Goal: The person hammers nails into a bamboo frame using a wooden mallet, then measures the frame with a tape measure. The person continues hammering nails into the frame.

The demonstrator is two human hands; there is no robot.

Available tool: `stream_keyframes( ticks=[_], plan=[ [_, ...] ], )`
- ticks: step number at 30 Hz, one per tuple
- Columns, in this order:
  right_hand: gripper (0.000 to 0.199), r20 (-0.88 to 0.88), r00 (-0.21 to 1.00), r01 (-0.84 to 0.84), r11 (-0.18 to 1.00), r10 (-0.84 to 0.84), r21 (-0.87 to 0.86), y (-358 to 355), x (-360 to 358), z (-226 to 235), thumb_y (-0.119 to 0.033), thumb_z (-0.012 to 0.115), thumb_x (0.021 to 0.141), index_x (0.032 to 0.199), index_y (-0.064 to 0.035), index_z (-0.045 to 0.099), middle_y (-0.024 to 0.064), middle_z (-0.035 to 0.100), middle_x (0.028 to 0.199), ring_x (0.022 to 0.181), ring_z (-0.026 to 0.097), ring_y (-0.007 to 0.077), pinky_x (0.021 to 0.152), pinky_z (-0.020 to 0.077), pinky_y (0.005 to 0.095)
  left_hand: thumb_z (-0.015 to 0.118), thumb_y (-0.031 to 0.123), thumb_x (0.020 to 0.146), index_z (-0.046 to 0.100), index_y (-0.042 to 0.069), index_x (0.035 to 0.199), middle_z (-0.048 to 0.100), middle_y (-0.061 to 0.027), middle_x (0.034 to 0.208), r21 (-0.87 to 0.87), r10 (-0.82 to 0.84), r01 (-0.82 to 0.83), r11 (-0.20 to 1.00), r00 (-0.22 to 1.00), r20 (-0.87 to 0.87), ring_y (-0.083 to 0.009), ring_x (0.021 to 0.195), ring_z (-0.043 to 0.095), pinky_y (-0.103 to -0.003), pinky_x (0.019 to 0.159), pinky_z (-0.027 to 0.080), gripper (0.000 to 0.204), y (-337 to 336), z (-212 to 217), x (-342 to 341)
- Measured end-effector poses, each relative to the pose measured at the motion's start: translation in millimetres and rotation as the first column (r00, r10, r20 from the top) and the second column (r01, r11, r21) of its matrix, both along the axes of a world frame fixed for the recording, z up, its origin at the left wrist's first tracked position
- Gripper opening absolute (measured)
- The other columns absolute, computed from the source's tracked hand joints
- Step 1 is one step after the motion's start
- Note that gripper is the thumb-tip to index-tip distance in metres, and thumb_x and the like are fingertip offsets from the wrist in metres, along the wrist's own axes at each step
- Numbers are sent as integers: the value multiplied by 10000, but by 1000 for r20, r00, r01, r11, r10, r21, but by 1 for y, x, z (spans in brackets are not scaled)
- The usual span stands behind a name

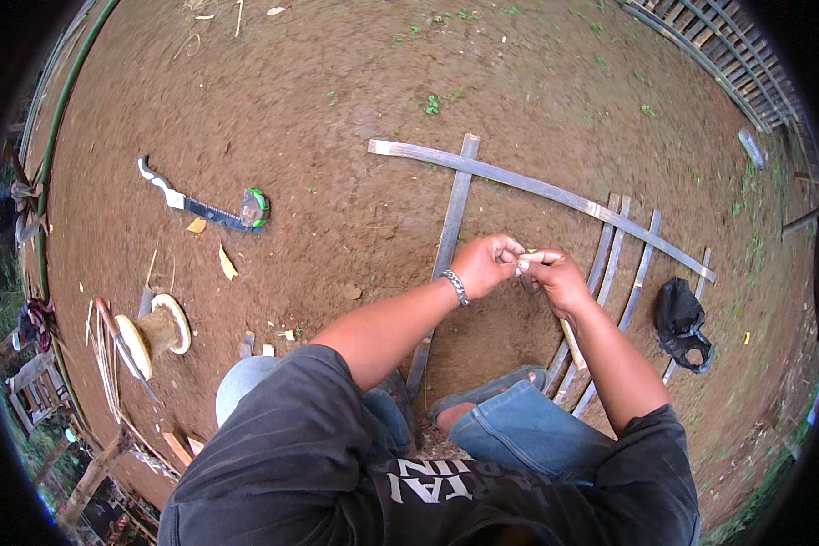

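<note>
My left hand [485, 266], with a chain bracelet [456, 287] on its wrist, is closed in a pinch. Its fingertips meet those of my right hand [558, 280], also pinched. Something small and pale shows between them, too little to name. Both hands are above a lattice of flat bamboo slats on the ground. One long slat [537, 187] runs across the far side, over an upright slat [452, 218] at the left and several thinner slats [642, 264] at the right. A pale strip [572, 346] shows beside my right forearm; whether I hold it is unclear.
Left on the dirt lie a handsaw [207, 211], a green and black tape measure [256, 209], a spool [161, 329] and a long-handled knife [123, 338]. A crumpled black bag [681, 325] rests at right, near the slat ends. A bottle [752, 148] lies by the slatted fence [728, 55].
</note>
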State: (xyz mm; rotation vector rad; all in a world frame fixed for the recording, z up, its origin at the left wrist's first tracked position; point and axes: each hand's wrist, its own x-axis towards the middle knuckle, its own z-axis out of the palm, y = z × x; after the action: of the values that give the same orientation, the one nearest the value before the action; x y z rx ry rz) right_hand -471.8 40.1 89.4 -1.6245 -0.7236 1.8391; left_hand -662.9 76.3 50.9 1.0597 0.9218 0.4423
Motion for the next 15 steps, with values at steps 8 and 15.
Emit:
stream_keyframes(
  ticks=[8,15],
  plan=[
    [496,276,960,31,998,-43,49,-22,28,-9,-128,812,852,1311,-14,661,-27,624,933,816,565,69,737,462,229,729,172,900,751,29,954,766,-81,918,306,444,-368,878,866,-232,-184,835,709,-325,770,549,154,37,-21,-12],
    [457,422,905,-54,999,51,-4,-69,45,-16,-138,823,843,1274,-51,697,-17,626,962,826,553,69,776,482,239,743,186,851,725,117,875,738,-23,1147,797,776,-260,545,515,-363,-243,1247,584,-479,1145,288,76,90,-45,-5]
  ],
)
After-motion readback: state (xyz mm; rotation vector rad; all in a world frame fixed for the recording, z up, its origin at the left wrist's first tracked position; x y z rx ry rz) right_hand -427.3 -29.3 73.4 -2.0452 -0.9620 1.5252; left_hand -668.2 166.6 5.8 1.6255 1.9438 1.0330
